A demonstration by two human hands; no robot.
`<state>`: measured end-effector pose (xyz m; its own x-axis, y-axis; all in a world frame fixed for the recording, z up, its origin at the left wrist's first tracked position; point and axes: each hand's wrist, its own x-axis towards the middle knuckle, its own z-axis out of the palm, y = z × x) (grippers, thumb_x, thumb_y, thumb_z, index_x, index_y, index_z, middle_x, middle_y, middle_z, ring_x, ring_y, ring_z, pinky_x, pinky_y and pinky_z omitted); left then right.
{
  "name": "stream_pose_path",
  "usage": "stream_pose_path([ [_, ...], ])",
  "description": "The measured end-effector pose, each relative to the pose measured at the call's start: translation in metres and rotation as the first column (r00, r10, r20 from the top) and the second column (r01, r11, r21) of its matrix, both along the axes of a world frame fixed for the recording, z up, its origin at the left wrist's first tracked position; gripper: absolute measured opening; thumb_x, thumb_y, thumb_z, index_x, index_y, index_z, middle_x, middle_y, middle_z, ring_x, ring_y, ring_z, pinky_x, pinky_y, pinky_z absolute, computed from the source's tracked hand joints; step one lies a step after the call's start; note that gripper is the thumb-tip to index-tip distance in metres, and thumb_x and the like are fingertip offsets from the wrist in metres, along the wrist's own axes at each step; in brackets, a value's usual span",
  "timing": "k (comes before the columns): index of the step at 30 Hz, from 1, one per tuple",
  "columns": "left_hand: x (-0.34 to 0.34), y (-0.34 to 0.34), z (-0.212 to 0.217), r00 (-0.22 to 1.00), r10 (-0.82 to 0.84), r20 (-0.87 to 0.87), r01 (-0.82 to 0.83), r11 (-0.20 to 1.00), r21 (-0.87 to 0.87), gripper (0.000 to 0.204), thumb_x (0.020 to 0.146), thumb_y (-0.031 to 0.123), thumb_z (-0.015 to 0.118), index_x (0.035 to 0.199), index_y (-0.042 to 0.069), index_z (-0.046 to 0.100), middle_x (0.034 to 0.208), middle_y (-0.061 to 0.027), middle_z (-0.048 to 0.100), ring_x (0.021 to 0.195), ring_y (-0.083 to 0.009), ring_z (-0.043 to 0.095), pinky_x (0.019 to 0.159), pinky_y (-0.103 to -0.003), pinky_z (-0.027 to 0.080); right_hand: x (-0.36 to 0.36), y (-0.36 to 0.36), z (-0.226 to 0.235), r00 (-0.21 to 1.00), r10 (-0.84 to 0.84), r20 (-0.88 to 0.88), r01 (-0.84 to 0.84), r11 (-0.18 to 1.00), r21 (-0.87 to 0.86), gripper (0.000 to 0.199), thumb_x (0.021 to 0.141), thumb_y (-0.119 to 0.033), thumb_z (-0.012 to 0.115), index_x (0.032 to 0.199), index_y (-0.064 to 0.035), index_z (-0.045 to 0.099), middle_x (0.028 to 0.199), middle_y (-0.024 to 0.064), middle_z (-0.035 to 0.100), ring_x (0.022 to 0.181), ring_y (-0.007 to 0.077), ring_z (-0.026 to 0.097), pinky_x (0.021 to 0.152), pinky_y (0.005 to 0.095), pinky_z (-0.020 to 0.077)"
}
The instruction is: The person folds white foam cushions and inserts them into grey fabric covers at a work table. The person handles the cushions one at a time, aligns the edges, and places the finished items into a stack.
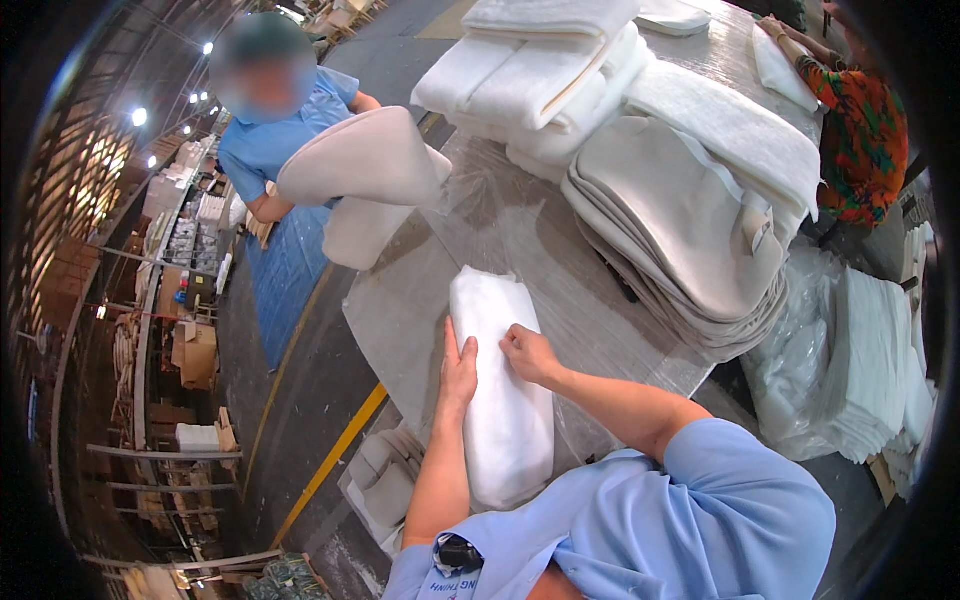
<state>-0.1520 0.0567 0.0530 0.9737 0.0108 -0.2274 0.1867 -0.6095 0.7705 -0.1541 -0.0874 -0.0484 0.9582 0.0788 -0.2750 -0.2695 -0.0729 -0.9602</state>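
A long white cushion pad (506,420), soft and fluffy like wadding, extends from the table toward my body. Along its left edge rests my left hand (459,366), fingers stretched out and thumb lying on the top face. My right hand (530,354) has its fingers curled in a pinch at the pad's right edge, near its far end. What lies inside or under the pad is hidden. Beneath its far part is the grey, plastic-covered table (400,290).
Grey cushion covers (680,210) are stacked to the right, with folded white wadding (540,80) behind. A co-worker in blue (290,110) carries grey cushions (360,160) at left; another person's patterned sleeve (865,140) shows far right. Bagged white sheets (860,360) stand beside the table.
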Motion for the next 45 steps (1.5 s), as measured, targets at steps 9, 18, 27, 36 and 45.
stream_pose_path([
  [9, -0.003, 0.01, -0.007, 0.999, 0.006, 0.032, -0.009, 0.997, 0.082, 0.072, 0.109, 0.033, 0.05, 0.168, 0.006, 0.019, 0.168, -0.0238, 0.035, 0.153, -0.0369, 0.04, 0.123, -0.041, 0.034, 0.021, 0.007, 0.042, 0.995, -0.075, 0.065, 0.067, 0.992, 0.109, 0.032, 0.104, -0.032, 0.061, 0.113, -0.0016, 0.063, 0.093, 0.0267, 0.073, 0.091, 0.043, 0.071, 0.08, 0.0508, 0.0523],
  [18, 0.002, -0.004, -0.006, 0.957, -0.142, 0.252, 0.055, 0.944, 0.324, 0.065, 0.11, 0.022, 0.047, 0.169, 0.009, 0.021, 0.172, -0.0225, 0.025, 0.157, -0.0368, 0.031, 0.124, -0.043, 0.033, 0.038, -0.002, -0.024, 0.979, -0.197, 0.048, 0.201, 0.975, -0.091, 0.031, 0.103, -0.03, 0.061, 0.107, -0.0003, 0.064, 0.091, 0.0219, 0.072, 0.084, 0.0353, 0.069, 0.078, 0.046, 0.0516],
  [27, 0.005, 0.007, -0.009, 0.955, -0.177, 0.238, 0.106, 0.953, 0.284, 0.047, 0.109, 0.023, 0.052, 0.155, 0.014, 0.052, 0.164, -0.0221, 0.038, 0.151, -0.0371, 0.04, 0.119, -0.044, 0.041, 0.055, 0.011, 0.035, 0.986, -0.039, 0.163, 0.041, 0.999, -0.007, 0.033, 0.104, -0.036, 0.06, 0.11, -0.0029, 0.064, 0.091, 0.0239, 0.072, 0.087, 0.0421, 0.069, 0.079, 0.0493, 0.0512],
  [36, 0.056, -0.016, 0.007, 0.974, -0.093, 0.208, 0.002, 0.918, 0.397, 0.039, 0.101, 0.018, 0.064, 0.139, 0.008, 0.061, 0.136, -0.0157, 0.056, 0.12, -0.0316, 0.059, 0.101, -0.044, 0.049, 0.06, -0.011, -0.027, 0.981, -0.184, -0.056, 0.177, 0.979, -0.1, 0.03, 0.103, -0.032, 0.062, 0.112, -0.003, 0.064, 0.098, 0.0236, 0.074, 0.096, 0.0409, 0.071, 0.086, 0.0467, 0.0538],
  [45, 0.058, -0.028, -0.005, 0.942, -0.295, 0.159, 0.194, 0.867, 0.459, 0.057, 0.103, 0.012, 0.045, 0.159, 0.008, 0.043, 0.174, -0.0172, 0.02, 0.156, -0.0377, 0.031, 0.124, -0.045, 0.035, 0.093, 0.005, 0.023, 0.966, -0.251, 0.065, 0.247, 0.967, 0.065, 0.032, 0.099, -0.033, 0.065, 0.102, -0.0012, 0.064, 0.089, 0.0191, 0.071, 0.084, 0.0298, 0.069, 0.076, 0.0441, 0.0512],
])
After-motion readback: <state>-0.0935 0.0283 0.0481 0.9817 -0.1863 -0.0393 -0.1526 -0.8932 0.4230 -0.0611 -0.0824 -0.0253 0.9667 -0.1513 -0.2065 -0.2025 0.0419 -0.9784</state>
